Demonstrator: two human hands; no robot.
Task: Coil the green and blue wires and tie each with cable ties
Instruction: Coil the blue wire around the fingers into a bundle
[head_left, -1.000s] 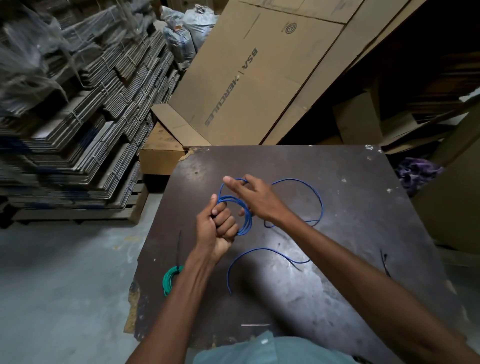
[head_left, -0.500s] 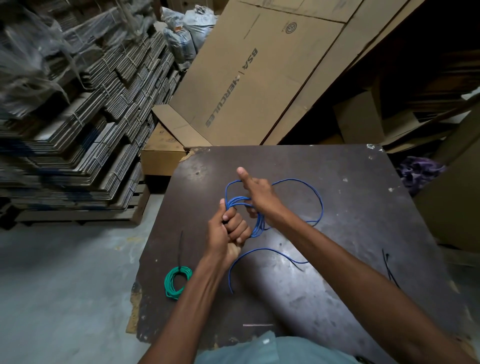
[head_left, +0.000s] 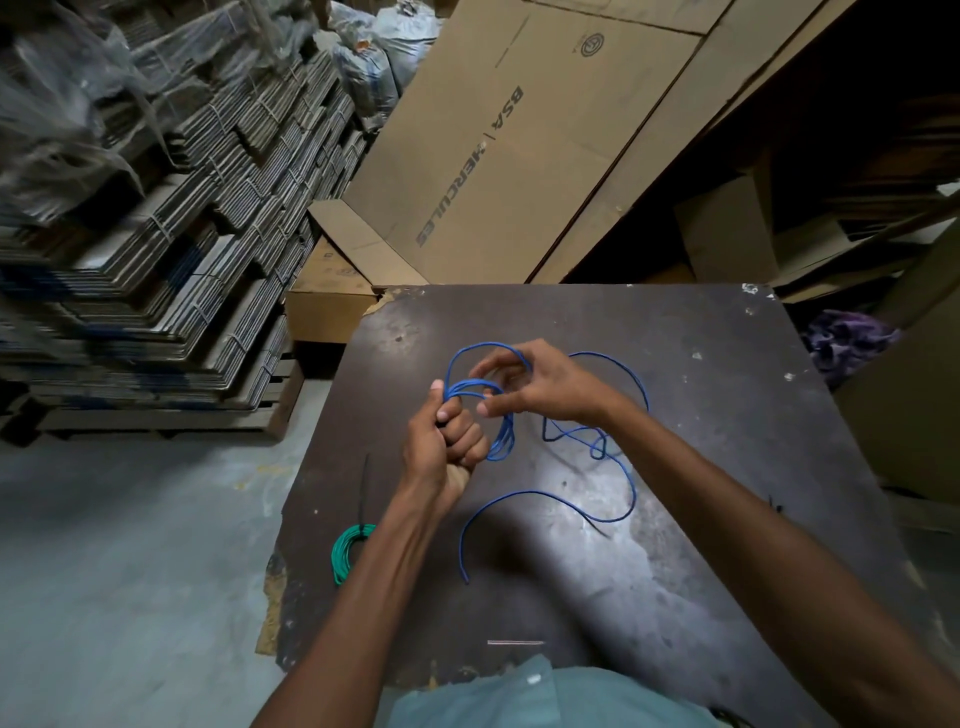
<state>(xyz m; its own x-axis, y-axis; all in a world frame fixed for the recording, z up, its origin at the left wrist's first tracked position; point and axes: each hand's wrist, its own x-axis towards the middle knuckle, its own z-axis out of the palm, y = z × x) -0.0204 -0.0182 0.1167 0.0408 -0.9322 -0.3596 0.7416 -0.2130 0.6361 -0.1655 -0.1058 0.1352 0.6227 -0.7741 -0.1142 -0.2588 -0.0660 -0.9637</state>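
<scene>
left hand (head_left: 451, 441) is gripping the gathered loops of the blue wire (head_left: 498, 415) in a closed fist above the table (head_left: 727, 415), right hand (head_left: 540, 387) is pinching a fresh loop and laying it over. coiling looks midway, the loose tail is trailing toward the near edge. green wire (head_left: 347, 552) is sitting coiled by the left edge, cable tie (head_left: 363, 486) touching it. next: feeding the slack round.
</scene>
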